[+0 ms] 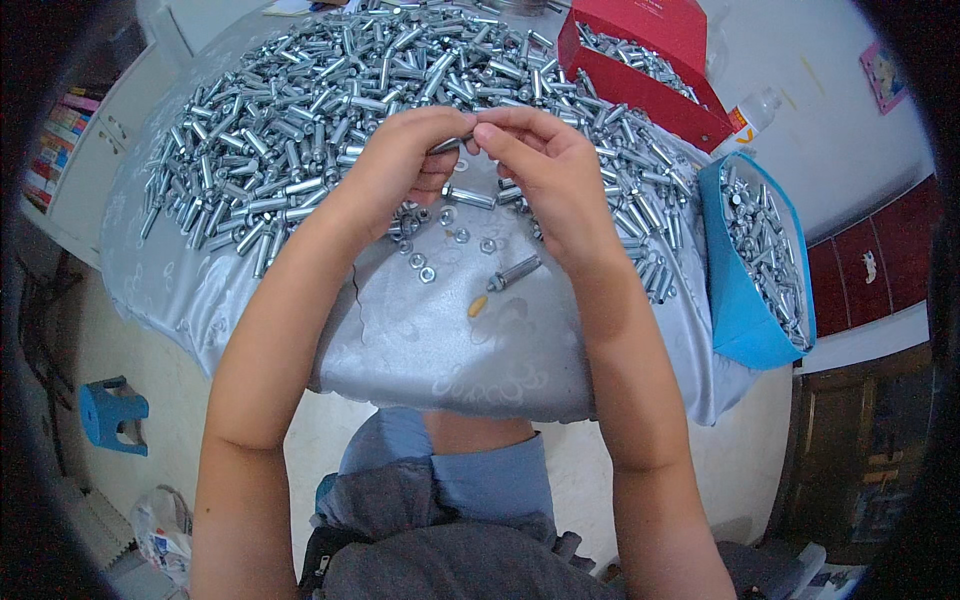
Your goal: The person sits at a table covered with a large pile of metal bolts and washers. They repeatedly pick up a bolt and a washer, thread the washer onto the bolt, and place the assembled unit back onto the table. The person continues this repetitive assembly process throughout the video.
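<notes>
My left hand (pixel 408 160) is closed round a metal expansion bolt (pixel 446 146), of which only a short stretch shows between the fingers. My right hand (pixel 545 165) meets it fingertip to fingertip, thumb and forefinger pinched at the bolt's end; what lies in that pinch is hidden. Under the hands, a loose expansion bolt (pixel 468 198) and several hex nuts (pixel 428 274) rest on the silvery tablecloth (pixel 440 350). Closer to me lie another expansion bolt (pixel 514 273) and a small yellow piece (pixel 477 306). Beyond both hands spreads a big heap of expansion bolts (pixel 300 110).
A red box (pixel 650 95) holding bolts stands at the far right, beside a clear plastic bottle (pixel 755 115). At the table's right edge is a blue fabric bin (pixel 735 290) filled with bolts. A blue stool (pixel 112 415) stands on the floor at left.
</notes>
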Demonstrator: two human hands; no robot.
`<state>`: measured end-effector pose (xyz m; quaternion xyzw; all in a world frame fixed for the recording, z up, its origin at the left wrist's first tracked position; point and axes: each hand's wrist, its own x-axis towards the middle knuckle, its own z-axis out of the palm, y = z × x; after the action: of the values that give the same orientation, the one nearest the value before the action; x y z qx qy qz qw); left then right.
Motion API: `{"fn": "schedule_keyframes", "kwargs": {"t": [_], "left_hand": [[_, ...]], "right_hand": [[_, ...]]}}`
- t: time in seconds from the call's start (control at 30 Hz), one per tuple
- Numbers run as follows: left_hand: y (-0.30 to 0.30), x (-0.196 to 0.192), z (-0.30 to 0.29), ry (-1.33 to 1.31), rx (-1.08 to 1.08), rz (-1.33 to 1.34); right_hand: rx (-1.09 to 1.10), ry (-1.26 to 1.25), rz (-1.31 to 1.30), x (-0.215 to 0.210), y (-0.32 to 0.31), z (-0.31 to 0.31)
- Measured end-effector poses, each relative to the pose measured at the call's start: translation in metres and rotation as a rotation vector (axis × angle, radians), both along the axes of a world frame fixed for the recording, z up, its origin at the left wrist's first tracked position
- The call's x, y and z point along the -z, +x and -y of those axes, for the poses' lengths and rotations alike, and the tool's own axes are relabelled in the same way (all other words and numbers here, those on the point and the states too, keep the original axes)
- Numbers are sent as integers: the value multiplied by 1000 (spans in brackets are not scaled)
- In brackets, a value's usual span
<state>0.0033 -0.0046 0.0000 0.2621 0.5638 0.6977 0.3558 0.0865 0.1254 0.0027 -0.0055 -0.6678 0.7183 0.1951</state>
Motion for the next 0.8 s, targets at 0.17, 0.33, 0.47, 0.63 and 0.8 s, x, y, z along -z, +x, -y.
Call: {"fn": "schedule_keyframes", "kwargs": {"t": [0.17,0.33,0.47,0.63,0.8], "left_hand": [[2,-2,1,-11,16,2],[3,-5,2,46,27,15],[4,-3,-1,2,-9,86],[3,-2,-5,-38,-31,119],[-5,1,-3,-13,-105,44]], "right_hand": [[-82,-88,152,-1,3,-9],[-7,61,43,-3,6,-5],[139,228,-90,10,-3,0],[223,366,-107,14,-4,-2],[474,890,8,5,15,-8]]}}
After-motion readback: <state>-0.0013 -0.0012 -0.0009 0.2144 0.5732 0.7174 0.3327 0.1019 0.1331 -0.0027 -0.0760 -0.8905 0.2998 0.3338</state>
